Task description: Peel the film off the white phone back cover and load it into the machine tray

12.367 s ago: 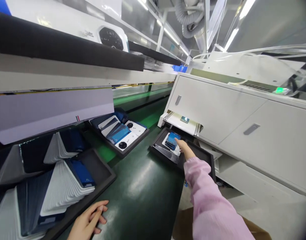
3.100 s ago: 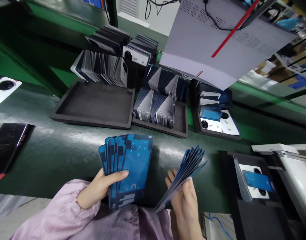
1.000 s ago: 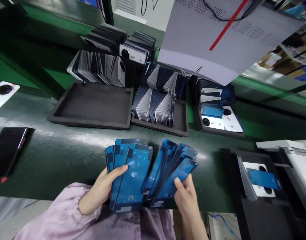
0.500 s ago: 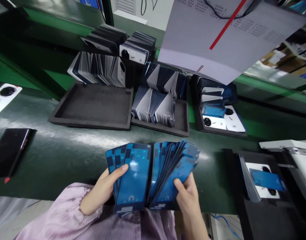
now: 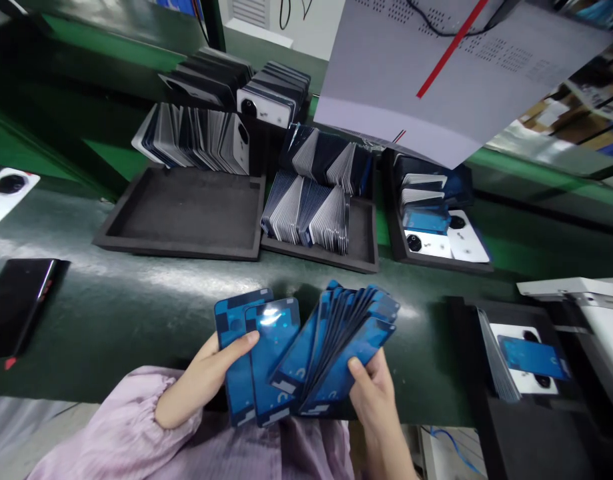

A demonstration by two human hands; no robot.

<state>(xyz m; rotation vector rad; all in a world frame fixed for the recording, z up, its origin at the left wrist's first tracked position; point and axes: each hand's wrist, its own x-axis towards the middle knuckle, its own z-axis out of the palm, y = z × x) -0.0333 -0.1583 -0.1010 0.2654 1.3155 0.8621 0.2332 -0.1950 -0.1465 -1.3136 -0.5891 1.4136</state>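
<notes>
My left hand (image 5: 211,370) grips a small fan of blue film-covered phone back covers (image 5: 256,360), thumb laid across their fronts. A larger fan of the same blue covers (image 5: 343,350) sits in my right hand (image 5: 371,387), thumb pressing on the front one. The two fans overlap in the middle, just above the near edge of the dark green bench (image 5: 111,313). Pink sleeves cover both forearms.
Black foam trays line the back: an empty-fronted one (image 5: 186,213), one with upright covers (image 5: 311,213), one with white covers (image 5: 441,240). Another tray (image 5: 516,353) sits at right by a white machine (image 5: 586,300). A black phone (image 5: 16,303) lies at left.
The stack in my left hand has thinned to two or three covers and tilted. The right-hand fan has grown and leaned left over it. Much earlier my right hand reached to the machine's tray.
</notes>
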